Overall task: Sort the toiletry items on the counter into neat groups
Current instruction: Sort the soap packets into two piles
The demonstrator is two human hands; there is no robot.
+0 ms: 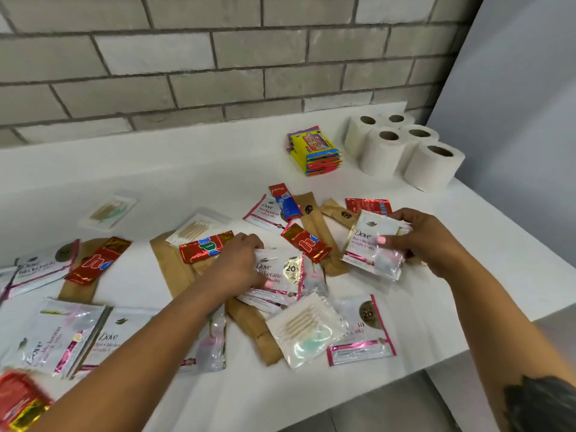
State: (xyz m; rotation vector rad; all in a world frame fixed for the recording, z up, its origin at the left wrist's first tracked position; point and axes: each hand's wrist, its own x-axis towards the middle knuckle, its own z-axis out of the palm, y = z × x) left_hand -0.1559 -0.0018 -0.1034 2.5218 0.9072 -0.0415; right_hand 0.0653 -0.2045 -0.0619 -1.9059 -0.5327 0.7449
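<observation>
Toiletry packets lie scattered over the white counter. My right hand holds a small stack of white Dove sachets just above the counter, thumb on top. My left hand grips the edge of another Dove sachet lying on a pile in the middle. Around them are red foil sachets, brown paper sleeves, clear cotton-bud packs and a blue and red toothpaste sachet. More Dove sachets lie at the near left.
Several toilet rolls stand grouped at the back right, beside a stack of yellow and red packets. A grey brick wall runs behind the counter. The counter's front edge drops to a grey floor at the lower right.
</observation>
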